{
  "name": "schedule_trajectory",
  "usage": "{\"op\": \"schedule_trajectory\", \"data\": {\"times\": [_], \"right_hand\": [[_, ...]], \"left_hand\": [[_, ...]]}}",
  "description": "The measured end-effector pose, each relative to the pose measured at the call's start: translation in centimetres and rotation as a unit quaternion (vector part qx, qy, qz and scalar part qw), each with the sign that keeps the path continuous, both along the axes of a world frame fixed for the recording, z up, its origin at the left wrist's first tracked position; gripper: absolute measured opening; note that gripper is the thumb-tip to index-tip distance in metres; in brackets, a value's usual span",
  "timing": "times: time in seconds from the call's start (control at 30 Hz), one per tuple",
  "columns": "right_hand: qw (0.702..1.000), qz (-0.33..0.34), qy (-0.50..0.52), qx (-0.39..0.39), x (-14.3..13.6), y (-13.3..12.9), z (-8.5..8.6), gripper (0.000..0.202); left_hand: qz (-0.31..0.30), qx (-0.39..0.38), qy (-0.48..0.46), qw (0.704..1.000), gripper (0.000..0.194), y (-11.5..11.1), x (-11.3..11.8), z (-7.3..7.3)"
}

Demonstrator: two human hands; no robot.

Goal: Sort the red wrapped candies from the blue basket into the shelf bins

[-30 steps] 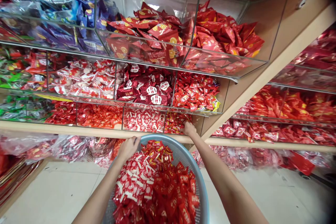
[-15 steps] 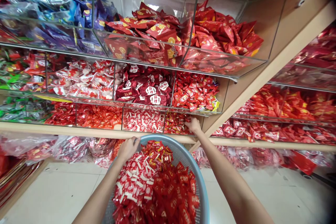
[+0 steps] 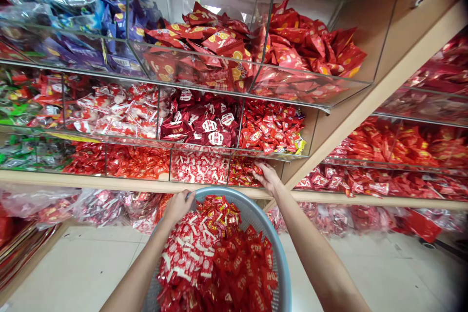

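Note:
My left hand [image 3: 179, 206] grips the rim of a grey-blue plastic basket [image 3: 284, 253] at its far left edge, fingers closed over it. Inside lie white-and-red wrapped candies [image 3: 190, 243], small red-and-gold candies [image 3: 224, 212] and larger red-wrapped candies [image 3: 243, 268]. Beyond the basket, my right hand [image 3: 267, 177] is at the lowest shelf's right-end compartment, its fingers curled around some red-wrapped candies [image 3: 259, 169]. More red-and-gold candies [image 3: 242, 169] fill that compartment, partly hidden by the hand.
Clear dividers split the shelves into compartments. Dark red packets [image 3: 204, 124] and orange-print red packets [image 3: 219, 41] sit above. A slanting wooden upright [image 3: 340, 117] stands close to my right arm. Bagged candies [image 3: 98, 209] lie under the bottom shelf, above a tiled floor [image 3: 106, 258].
My right hand has turned and lifted slightly from the compartment's candies, and red candies now show in its fingers. My left hand and the basket stay nearly still.

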State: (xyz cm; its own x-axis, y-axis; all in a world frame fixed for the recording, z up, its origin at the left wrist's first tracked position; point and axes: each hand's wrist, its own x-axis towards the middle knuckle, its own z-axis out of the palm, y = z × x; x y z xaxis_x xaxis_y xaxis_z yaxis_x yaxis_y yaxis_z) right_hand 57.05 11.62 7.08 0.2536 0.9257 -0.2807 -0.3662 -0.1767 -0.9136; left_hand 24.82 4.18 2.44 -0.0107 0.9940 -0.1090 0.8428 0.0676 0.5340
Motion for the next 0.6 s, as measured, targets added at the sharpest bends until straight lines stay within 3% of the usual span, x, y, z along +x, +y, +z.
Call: {"op": "schedule_trajectory", "data": {"times": [0.3,0.6], "right_hand": [[0.994,0.092,0.062,-0.014,-4.0,-5.9,-0.3,0.032],[0.975,0.200,-0.021,-0.092,-7.2,-10.6,-4.4,0.034]], "left_hand": [[0.004,0.023,-0.057,0.998,0.042,0.3,-0.2,0.0],[0.002,0.022,-0.072,0.997,0.044,0.2,-0.4,-0.3]]}}
